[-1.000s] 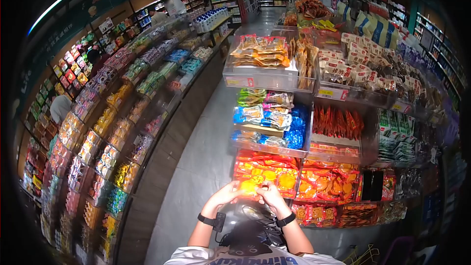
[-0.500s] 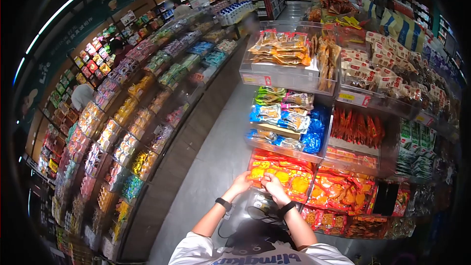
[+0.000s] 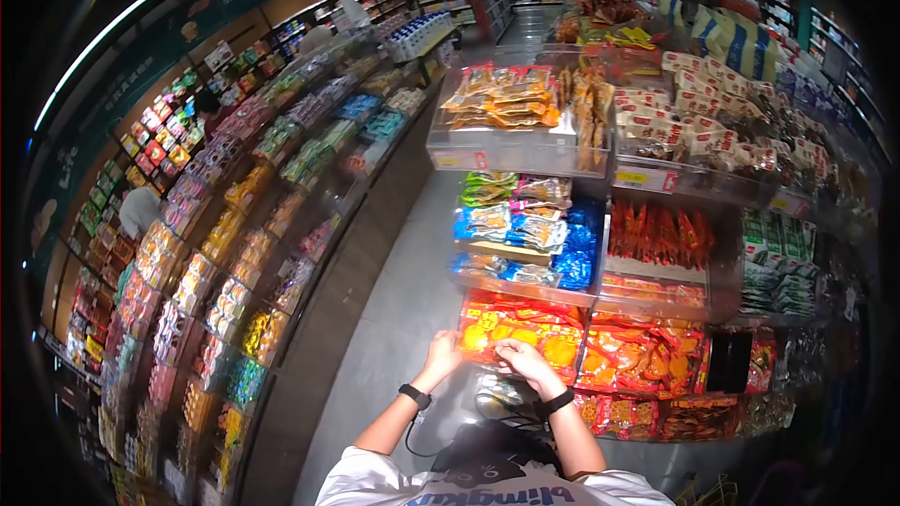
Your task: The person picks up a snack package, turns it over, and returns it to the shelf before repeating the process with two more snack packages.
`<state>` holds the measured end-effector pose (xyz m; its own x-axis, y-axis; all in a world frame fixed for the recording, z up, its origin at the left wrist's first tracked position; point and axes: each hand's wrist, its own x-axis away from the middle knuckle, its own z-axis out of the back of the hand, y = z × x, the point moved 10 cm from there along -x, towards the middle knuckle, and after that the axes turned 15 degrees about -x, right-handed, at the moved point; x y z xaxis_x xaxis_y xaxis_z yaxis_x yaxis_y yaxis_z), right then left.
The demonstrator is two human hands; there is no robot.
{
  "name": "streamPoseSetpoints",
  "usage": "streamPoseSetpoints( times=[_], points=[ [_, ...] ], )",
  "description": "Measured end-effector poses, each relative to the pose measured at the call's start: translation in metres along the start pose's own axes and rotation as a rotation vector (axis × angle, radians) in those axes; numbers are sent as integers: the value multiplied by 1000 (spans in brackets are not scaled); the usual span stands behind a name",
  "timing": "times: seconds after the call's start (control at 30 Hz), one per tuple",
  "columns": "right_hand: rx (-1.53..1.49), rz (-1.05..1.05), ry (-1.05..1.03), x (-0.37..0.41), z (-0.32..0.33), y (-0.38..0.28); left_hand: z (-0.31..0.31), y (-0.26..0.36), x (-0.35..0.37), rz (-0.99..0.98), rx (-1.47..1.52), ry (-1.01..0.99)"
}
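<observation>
Red and yellow snack packets point(image 3: 539, 333) lie in the low bin in front of me. My left hand point(image 3: 444, 352) is at the left front corner of these packets, its fingers curled at their edge; what it grips is too small to make out. Just to its right, my right hand point(image 3: 525, 360) rests over the front edge of the same packets with its fingers bent together, and anything between them is hidden. Both wrists wear black bands.
Above the packets are a bin of blue and green packets point(image 3: 525, 225) and a clear bin of orange-brown packets point(image 3: 506, 103). Red packets point(image 3: 647, 356) fill the bin to the right. Left of the grey aisle floor point(image 3: 375, 290) stands a long tiered snack display point(image 3: 244, 253).
The shelves have shifted slightly left and the view has turned a little. My left hand has moved slightly left, and my right hand lies flatter over the packets' front edge.
</observation>
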<state>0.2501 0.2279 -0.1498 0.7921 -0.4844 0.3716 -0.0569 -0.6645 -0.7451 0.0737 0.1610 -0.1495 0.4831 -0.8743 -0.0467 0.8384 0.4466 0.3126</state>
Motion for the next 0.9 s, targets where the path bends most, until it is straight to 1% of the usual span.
streamPoseSetpoints(
  times=[0.03,0.1,0.13,0.2,0.23,0.3,0.37,0.4,0.43,0.5,0.57,0.6,0.63,0.7,0.77,0.8,0.83,0.87,0.9],
  points=[
    [-15,18,10,7,7,-9,-2,12,-3,-43,25,-26],
    [-73,35,104,19,34,-23,-4,36,-7,-129,72,-81],
    [-103,81,106,28,42,-36,1,60,-8,-179,117,-142],
    [-181,176,130,42,67,-57,10,119,-9,-282,203,-270],
    [-206,214,174,56,76,-73,21,153,-6,-393,219,-259],
    [-130,311,207,80,89,-108,41,221,3,-619,251,-239],
    [-66,416,239,102,104,-142,57,283,15,-787,290,-253],
    [-66,474,265,117,109,-161,70,315,20,-764,317,-381],
    [-64,532,289,131,113,-181,87,343,24,-882,437,-260],
    [-23,613,348,158,122,-220,84,384,18,-914,499,-301],
    [37,684,387,171,148,-245,99,428,8,-995,466,-227],
    [-29,678,407,178,159,-255,90,442,-5,-948,509,-257],
    [22,785,433,191,165,-275,87,459,-16,-908,505,-295],
    [-23,811,505,204,189,-297,87,489,-35,-882,588,-301],
    [27,857,597,201,230,-309,71,513,-58,-817,630,-341],
    [51,879,643,197,251,-312,70,524,-68,-832,604,-274],
    [4,863,697,196,268,-311,58,534,-81,-864,630,-235],
    [-43,846,750,193,284,-308,35,537,-97,-791,652,-293],
    [-91,826,801,188,300,-305,25,542,-108,-715,672,-350]
  ],
)
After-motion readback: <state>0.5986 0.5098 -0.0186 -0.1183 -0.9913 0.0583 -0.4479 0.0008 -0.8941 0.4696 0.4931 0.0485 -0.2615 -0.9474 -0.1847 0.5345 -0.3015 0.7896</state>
